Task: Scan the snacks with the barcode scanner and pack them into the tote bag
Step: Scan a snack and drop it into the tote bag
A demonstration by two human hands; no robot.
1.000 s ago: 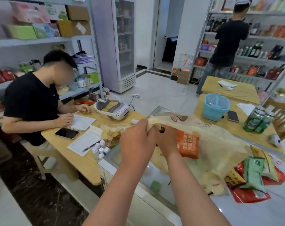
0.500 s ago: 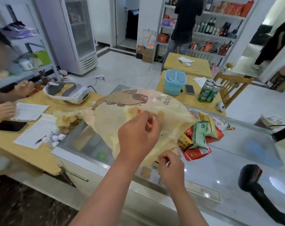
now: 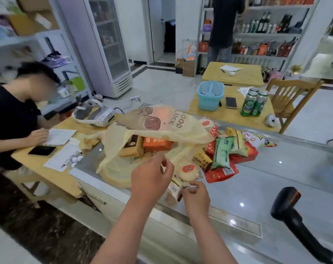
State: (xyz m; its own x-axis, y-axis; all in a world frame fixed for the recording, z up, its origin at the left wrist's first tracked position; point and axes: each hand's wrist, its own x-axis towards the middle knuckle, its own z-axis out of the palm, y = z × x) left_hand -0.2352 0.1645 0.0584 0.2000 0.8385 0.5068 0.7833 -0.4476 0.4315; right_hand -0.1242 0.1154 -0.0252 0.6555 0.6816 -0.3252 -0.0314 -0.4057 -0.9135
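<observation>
The cream tote bag, printed GOOD LUCK, lies on the glass counter with its mouth open toward me. An orange pack and a brown pack show inside it. My left hand pinches the bag's near rim. My right hand pinches the wrapper of a small pale snack pack with a barcode label, just in front of the bag. Loose snacks lie to the right: a green pack, red packs and a round bun pack. The black barcode scanner stands at lower right, untouched.
A seated person writes at the wooden table on the left, which holds a white headset, a phone and papers. Beyond the counter a table carries a blue basket and green cans. Another person stands at the shelves.
The tote bag, held up in both hands before, has come down onto the counter with its mouth open. My right hand has left the bag and taken the small snack pack.
</observation>
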